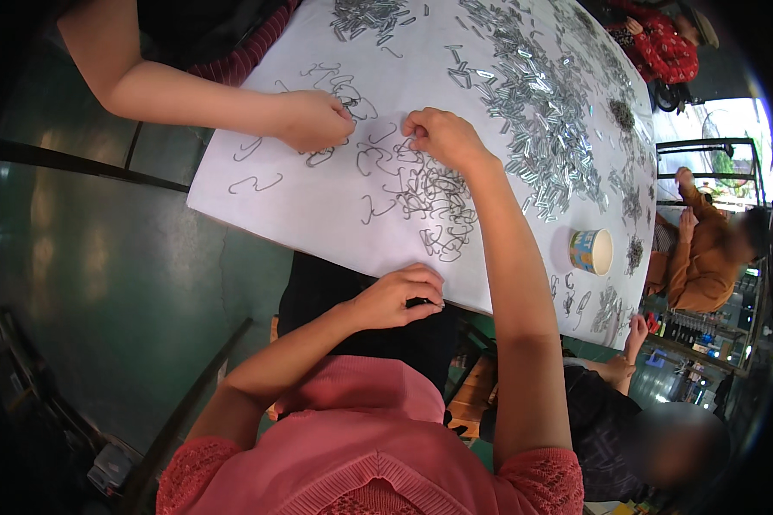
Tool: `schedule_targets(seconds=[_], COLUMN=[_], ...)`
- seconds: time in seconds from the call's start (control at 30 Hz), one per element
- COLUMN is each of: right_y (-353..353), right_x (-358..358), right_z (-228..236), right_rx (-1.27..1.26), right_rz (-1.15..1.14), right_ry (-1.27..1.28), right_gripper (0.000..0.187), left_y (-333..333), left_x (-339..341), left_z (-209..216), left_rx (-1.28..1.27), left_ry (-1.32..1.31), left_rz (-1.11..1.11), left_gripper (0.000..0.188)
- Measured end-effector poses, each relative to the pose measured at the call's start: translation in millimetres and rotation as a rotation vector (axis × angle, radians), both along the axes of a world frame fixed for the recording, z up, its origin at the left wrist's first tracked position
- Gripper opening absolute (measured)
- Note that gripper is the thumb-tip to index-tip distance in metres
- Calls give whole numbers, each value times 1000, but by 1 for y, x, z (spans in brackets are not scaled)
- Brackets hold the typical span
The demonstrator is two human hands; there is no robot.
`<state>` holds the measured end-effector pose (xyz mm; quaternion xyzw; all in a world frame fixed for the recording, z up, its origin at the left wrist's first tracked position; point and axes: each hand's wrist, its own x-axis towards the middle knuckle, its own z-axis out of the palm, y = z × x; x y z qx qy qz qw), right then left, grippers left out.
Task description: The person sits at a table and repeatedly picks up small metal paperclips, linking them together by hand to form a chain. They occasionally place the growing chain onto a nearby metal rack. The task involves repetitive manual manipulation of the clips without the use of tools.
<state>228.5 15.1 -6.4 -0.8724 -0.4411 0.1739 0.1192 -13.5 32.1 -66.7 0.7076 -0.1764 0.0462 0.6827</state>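
Wire hooks (438,202) heaped on table (301,206) near edge, probably for easy reach; right hand (447,139) at heap's far side, left hand (395,296) by edge; both hands' fingers curled, cannot tell whether pinching anything.

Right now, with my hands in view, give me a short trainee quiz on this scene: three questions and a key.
1. True or false: your left hand is farther out over the table than your right hand.
2. Multiple choice: in the picture, where is the cup from the hook pile?
A) To its left
B) To its right
C) Underneath it
3. Fill in: the co-worker's hand comes over the table from the picture's upper ____.

Key:
1. False; the left hand is at the table's near edge.
2. B
3. left
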Motion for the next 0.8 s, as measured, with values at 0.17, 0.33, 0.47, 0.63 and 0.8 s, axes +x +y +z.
schedule_targets(seconds=[0.17,0.33,0.47,0.63,0.8], right_y=[1,4,-8,-17,-48], right_x=[3,0,-5,-14,-27], right_z=[0,-8,-12,18,9], right_rx=[-63,-166,-14,33,352], right_rz=[64,168,129,67,-271], right_ry=[-18,-170,-254,-263,-234], right_gripper=[11,12,12,7,10], left_y=[1,0,-1,1,1], left_x=[0,-1,0,-1,0], left_z=[-1,0,-2,0,1], left_rx=[4,-6,8,30,54], left_ry=[-9,-28,-49,-5,6], left_rz=[-10,13,6,-10,-12], left_gripper=[10,9,9,9,10])
